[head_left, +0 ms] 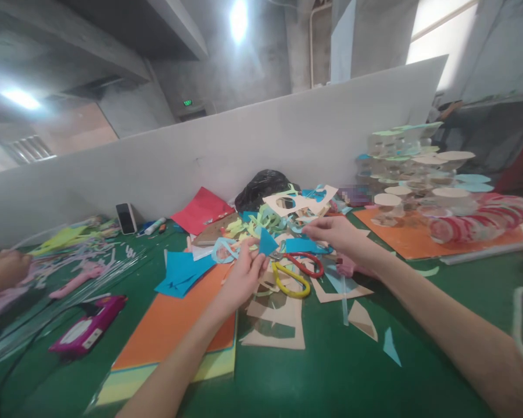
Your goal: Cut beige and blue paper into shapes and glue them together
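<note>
My left hand (246, 268) pinches a small blue paper piece (267, 242) between thumb and fingers. To its right, my right hand (331, 231) hovers with thumb and fingertips pressed together; what they hold, if anything, is too small to make out. Just below the hands lie scissors with one red and one yellow handle (291, 280), their blades partly hidden by the left hand and paper. A larger blue paper scrap (303, 246) rests under the right hand. Cut beige paper (274, 325) with holes spreads over the green table nearer to me.
Stacked orange sheets (169, 331) lie left, beside folded blue paper (185, 273). A black plastic bag (265, 188) sits behind the scrap heap. Paper-topped clear cups (436, 174) stand right. Another person's hand (9, 271) is at far left, near a magenta device (89, 326).
</note>
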`<action>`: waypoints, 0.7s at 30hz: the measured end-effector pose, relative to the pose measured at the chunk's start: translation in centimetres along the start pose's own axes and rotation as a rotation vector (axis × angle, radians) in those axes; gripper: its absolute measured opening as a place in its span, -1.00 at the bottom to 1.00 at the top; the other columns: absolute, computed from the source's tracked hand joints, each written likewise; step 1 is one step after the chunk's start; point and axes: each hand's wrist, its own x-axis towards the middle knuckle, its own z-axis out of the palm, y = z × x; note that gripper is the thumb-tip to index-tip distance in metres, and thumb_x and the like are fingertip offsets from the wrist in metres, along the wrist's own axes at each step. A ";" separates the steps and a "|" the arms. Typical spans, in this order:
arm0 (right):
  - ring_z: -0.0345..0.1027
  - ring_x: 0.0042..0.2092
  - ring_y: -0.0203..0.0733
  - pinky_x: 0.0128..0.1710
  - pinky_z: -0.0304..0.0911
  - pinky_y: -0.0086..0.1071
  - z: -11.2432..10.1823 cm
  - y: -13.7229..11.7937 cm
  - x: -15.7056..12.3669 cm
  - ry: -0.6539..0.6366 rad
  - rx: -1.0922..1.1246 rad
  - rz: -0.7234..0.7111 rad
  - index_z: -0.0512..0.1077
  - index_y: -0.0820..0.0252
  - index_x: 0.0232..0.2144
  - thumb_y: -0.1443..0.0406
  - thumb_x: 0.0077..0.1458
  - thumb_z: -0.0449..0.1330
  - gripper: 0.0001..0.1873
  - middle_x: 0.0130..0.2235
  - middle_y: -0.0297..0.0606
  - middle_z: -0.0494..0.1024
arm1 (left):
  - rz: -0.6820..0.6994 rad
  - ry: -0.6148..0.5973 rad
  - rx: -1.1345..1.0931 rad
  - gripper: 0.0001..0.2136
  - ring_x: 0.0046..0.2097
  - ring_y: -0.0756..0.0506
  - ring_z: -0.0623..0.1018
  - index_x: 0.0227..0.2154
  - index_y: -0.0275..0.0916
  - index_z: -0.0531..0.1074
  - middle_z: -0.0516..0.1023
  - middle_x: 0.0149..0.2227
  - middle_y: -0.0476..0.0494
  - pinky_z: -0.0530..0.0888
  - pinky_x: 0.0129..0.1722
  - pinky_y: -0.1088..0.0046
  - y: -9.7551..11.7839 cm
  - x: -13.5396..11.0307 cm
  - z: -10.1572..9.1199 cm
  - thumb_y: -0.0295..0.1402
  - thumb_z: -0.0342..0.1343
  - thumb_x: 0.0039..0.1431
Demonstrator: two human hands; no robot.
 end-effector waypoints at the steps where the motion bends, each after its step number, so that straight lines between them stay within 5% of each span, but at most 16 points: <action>1: 0.28 -0.41 -0.20 -0.41 0.16 -0.32 -0.1 0.0 0.0 0.024 0.002 0.001 0.55 0.17 -0.45 0.03 0.00 0.26 -0.68 -0.45 -0.27 0.50 | -0.004 0.023 0.010 -0.80 -0.44 0.02 0.28 -0.05 -0.16 0.08 0.23 -0.47 0.12 0.24 -0.41 0.51 -0.1 0.1 -0.2 -0.25 -0.15 0.33; 8: 0.18 -0.46 -0.25 -0.48 0.07 -0.37 3.7 -1.0 -1.8 -0.271 -0.050 -0.138 0.43 0.14 -0.44 0.04 0.11 0.15 -0.70 -0.49 -0.36 0.37 | 0.016 -0.070 0.009 -0.79 -0.47 0.02 0.30 -0.13 -0.16 0.17 0.30 -0.49 0.11 0.27 -0.43 0.50 0.2 -0.3 0.9 -0.15 -0.12 0.32; 13: -0.03 -0.52 -0.32 -0.51 -0.08 -0.39 4.7 -0.7 -2.0 -0.275 -0.153 -0.190 0.09 0.12 -0.64 0.10 0.16 0.07 -0.57 -0.59 -0.47 0.08 | 0.035 0.011 0.081 -0.78 -0.34 -0.01 0.36 -0.29 -0.18 0.27 0.35 -0.40 0.04 0.31 -0.32 0.48 0.4 -0.4 1.2 -0.13 -0.08 0.30; 17: 0.20 -0.46 -0.25 -0.47 0.03 -0.38 4.8 -0.4 -2.2 -0.224 -0.316 -0.202 0.29 0.13 -0.53 0.08 0.22 0.05 -0.64 -0.50 -0.36 0.35 | 0.039 0.130 0.231 -0.77 -0.32 -0.02 0.35 -0.41 -0.20 0.29 0.32 -0.40 0.03 0.29 -0.30 0.47 0.8 0.1 0.6 -0.17 -0.03 0.26; 21: 0.39 -0.13 0.07 -0.23 0.21 -0.25 5.5 0.0 -2.9 -0.143 -0.860 -0.234 0.45 0.25 -0.22 0.10 0.20 0.15 -0.69 -0.16 -0.01 0.53 | -0.012 0.302 0.301 -0.79 -0.36 -0.04 0.35 -0.41 -0.20 0.28 0.32 -0.43 0.03 0.28 -0.32 0.45 0.3 0.7 -0.4 -0.19 -0.04 0.26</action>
